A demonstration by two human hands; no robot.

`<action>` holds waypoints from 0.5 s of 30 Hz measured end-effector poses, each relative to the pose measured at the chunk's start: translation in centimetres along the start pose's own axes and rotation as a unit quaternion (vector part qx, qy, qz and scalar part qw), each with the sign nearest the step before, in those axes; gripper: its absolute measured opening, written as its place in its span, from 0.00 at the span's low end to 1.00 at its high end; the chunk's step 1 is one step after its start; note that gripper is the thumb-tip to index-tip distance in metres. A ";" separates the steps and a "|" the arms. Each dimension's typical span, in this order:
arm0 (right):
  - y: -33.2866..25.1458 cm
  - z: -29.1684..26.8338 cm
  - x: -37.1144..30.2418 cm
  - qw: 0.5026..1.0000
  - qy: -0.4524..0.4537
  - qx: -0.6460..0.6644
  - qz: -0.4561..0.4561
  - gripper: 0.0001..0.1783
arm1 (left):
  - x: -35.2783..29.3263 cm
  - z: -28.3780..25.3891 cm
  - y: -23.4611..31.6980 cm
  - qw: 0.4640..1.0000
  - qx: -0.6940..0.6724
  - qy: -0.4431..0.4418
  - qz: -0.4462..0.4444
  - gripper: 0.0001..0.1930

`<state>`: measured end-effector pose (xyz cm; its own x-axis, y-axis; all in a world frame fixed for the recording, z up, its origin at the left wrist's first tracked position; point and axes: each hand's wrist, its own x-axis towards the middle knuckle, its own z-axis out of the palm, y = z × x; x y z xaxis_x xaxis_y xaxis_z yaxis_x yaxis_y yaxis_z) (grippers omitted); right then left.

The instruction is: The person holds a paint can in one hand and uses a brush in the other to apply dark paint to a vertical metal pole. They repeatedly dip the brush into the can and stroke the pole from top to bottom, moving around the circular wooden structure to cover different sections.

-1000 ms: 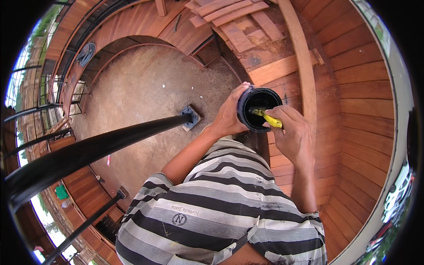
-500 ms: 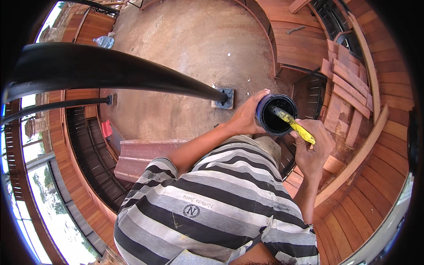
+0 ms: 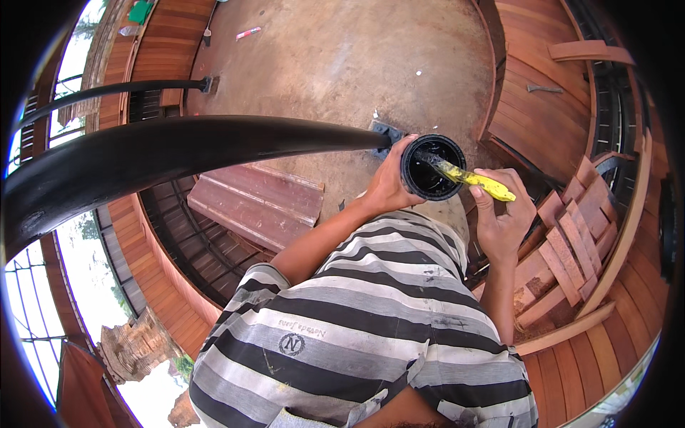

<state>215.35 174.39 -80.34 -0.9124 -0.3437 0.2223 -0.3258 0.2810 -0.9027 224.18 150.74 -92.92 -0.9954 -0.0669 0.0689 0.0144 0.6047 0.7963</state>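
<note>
My left hand (image 3: 389, 181) is wrapped round the side of a round tub of black paint (image 3: 434, 187), held up in front of my body with its mouth facing me. Black wet paint coats the inside. Between the thumb and fingers of my right hand (image 3: 508, 212) is a paintbrush with a yellow, paint-stained handle (image 3: 486, 184). Its bristle end reaches into the tub, where the tips are hard to make out against the black. A thick black metal pole (image 3: 214, 135) rises at the left, its foot bolted to the floor just behind the tub.
Reddish-brown corrugated sheets (image 3: 250, 203) lie at the left. Several loose wooden boards (image 3: 579, 242) are piled at the right, inside a curved plank bench (image 3: 542, 121). A thinner black pole (image 3: 128, 87) stands farther left. A small red-and-white item (image 3: 248, 33) lies on the concrete floor (image 3: 335, 64).
The view has turned, so the pole, sheets and boards appear shifted. Both hands keep their holds. The brush now lies more level across the tub's mouth.
</note>
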 end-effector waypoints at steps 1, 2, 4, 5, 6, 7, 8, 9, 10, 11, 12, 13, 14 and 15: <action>0.3 -0.3 1.1 1.000 -0.008 0.001 0.004 0.12 | 0.6 0.1 -0.1 1.000 -0.009 0.003 0.004 0.68; 0.4 -0.8 2.1 0.999 -0.032 0.000 0.012 0.11 | 0.9 0.3 -0.1 1.000 -0.021 0.006 0.008 0.68; 1.0 -1.0 3.4 1.000 0.011 0.013 -0.004 0.11 | 1.6 0.9 -0.5 0.999 -0.047 0.015 0.011 0.68; 1.4 -1.0 3.8 0.999 0.033 0.019 -0.012 0.11 | 2.0 0.9 -0.4 0.999 -0.044 0.019 0.007 0.68; 2.4 -0.9 3.5 0.997 0.046 0.044 0.043 0.11 | 2.3 0.8 -0.3 0.999 -0.041 0.022 0.003 0.68; 2.8 -0.5 3.6 0.987 0.074 0.102 0.098 0.11 | 2.4 0.6 -0.4 0.999 -0.038 0.024 0.000 0.68; 3.2 -0.1 3.9 0.970 0.107 0.157 0.151 0.11 | 2.6 0.6 -0.5 0.999 -0.027 0.032 -0.002 0.67; 3.7 0.4 4.1 0.946 0.142 0.210 0.202 0.11 | 2.4 0.3 -0.6 0.999 -0.016 0.039 -0.004 0.67; 4.5 1.2 4.3 0.929 0.157 0.240 0.233 0.13 | 2.1 -0.1 -0.8 0.999 -0.005 0.044 -0.004 0.66; 5.2 1.7 4.2 0.904 0.171 0.290 0.263 0.13 | 1.9 -0.3 -1.2 0.999 0.004 0.053 0.003 0.66; 6.0 2.3 3.9 0.876 0.184 0.338 0.292 0.12 | 1.4 -0.3 -2.0 0.998 0.013 0.063 0.008 0.65; 6.5 3.0 3.7 0.843 0.198 0.386 0.318 0.11 | 0.9 -0.4 -2.9 0.997 0.022 0.071 0.014 0.65; 6.9 3.8 3.3 0.816 0.211 0.421 0.334 0.12 | 0.3 -0.4 -3.8 0.998 -0.011 0.066 0.010 0.64; 7.2 4.9 2.7 0.792 0.212 0.462 0.339 0.12 | -0.3 -0.7 -4.7 0.997 -0.018 0.067 0.020 0.65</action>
<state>211.72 171.10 -87.98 -0.8648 -0.0069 -0.5020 0.4159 -0.5700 -0.7086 224.49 147.34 -96.21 -0.9723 -0.1502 0.1790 0.0600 0.5799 0.8125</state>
